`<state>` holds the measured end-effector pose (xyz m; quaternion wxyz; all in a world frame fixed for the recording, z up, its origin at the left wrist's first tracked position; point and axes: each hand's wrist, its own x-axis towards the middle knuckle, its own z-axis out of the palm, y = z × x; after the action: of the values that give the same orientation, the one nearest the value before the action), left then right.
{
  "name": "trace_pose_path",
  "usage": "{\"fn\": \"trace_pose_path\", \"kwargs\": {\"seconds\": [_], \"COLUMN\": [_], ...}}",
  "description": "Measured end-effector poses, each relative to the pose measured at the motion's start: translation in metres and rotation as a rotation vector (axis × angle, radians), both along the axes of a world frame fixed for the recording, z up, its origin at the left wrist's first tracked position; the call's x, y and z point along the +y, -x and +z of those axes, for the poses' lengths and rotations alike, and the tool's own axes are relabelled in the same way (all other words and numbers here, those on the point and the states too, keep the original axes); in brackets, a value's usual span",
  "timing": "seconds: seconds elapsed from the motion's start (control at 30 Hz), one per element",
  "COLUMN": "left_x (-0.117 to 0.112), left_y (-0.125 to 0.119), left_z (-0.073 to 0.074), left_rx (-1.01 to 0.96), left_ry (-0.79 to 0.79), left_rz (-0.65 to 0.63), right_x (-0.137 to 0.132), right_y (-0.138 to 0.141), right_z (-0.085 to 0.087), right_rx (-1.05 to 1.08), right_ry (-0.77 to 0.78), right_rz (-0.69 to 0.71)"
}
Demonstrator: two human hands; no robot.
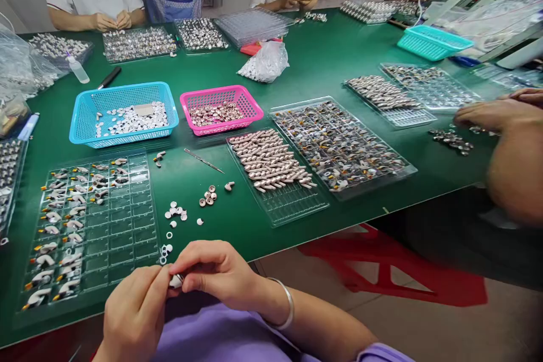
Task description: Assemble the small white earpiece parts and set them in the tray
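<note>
My left hand (134, 311) and my right hand (216, 271) meet at the near table edge, both pinched on one small white part (175, 281) between their fingertips. My right wrist wears a silver bangle (287, 302). Just beyond the hands lie loose white rings (176, 212) and small brown caps (208, 195) on the green mat. To the left stands a clear compartment tray (127, 237), partly filled with small white and orange pieces.
A blue basket (80, 124) and a pink basket (250, 103) hold small parts. Tweezers (203, 160) lie between them and me. More clear trays (297, 206) are to the right. Another person's arm (509, 141) reaches in at right; three people work across the table.
</note>
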<state>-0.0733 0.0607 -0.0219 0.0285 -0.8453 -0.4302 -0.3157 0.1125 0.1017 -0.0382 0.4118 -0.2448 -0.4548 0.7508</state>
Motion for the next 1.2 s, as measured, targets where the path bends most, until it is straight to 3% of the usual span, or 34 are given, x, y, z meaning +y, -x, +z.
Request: {"fn": "trace_pose_path", "kwargs": {"seconds": [0.13,0.47,1.2], "left_x": [-0.004,-0.007,-0.019], "left_y": [0.001,-0.003,-0.003], "left_z": [-0.003,0.003,0.004], "left_rx": [0.043,0.078,0.097], "left_ry": [-0.025,-0.078,-0.063], "left_rz": [-0.015,0.0,0.022], "right_x": [-0.002,-0.005,-0.014], "right_y": [-0.001,0.0,0.004], "right_z": [-0.001,0.0,-0.01], "right_rx": [0.053,0.173,0.28], "right_ry": [0.158,0.384,0.533], "right_rz": [0.045,0.086,0.125]}}
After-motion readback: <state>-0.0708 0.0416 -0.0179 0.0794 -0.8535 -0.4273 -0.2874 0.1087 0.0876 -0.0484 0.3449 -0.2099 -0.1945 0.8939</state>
